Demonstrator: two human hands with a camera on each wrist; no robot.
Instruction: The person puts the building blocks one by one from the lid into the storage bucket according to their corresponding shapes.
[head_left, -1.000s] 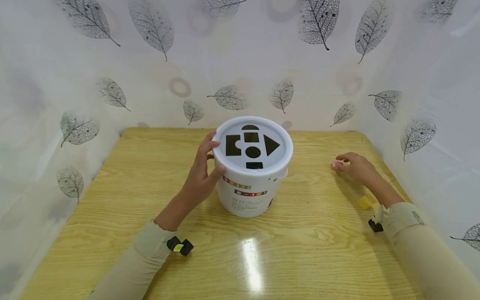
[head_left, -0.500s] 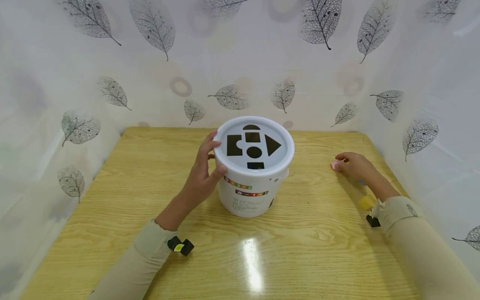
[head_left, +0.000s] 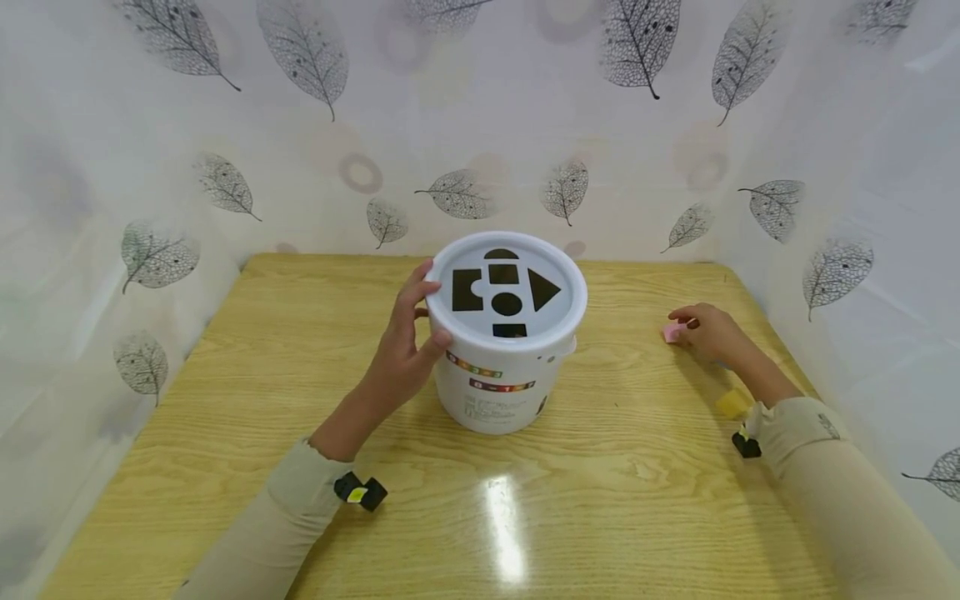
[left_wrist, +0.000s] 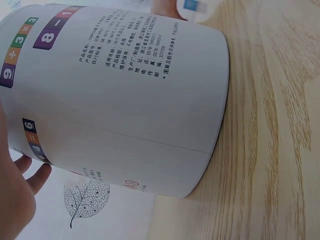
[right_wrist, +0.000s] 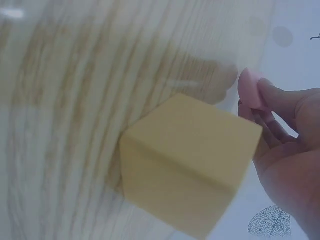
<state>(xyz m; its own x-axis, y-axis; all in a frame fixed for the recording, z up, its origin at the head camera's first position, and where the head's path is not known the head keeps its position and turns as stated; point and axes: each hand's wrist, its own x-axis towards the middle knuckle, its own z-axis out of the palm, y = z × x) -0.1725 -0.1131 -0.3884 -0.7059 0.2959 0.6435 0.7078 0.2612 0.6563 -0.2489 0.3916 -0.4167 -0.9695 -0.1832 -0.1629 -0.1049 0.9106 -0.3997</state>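
A white bucket (head_left: 491,400) stands upright on the table. Its white lid (head_left: 442,321) has several cut-out shapes, including a triangle and a circle. My left hand (head_left: 401,358) grips the bucket's left side by the lid rim, thumb in front and fingers behind; the left wrist view shows printed sums on the bucket wall (left_wrist: 130,110). Out to the right, my right hand (head_left: 712,335) pinches a small pink block (head_left: 672,332) between thumb and fingers, low over the table. In the right wrist view the pink block (right_wrist: 251,90) has a curved edge.
A yellow block (head_left: 733,404) lies on the wooden table (head_left: 600,500) beneath my right wrist, looming large in the right wrist view. A sliver of something blue (head_left: 722,365) shows beside that wrist, mostly hidden. Leaf-patterned curtains (head_left: 480,125) enclose the back and sides.
Around the pink block, my right fingers have shifted slightly, and more of the block shows now. My right forearm has moved a little left. The left hand and bucket stay put.
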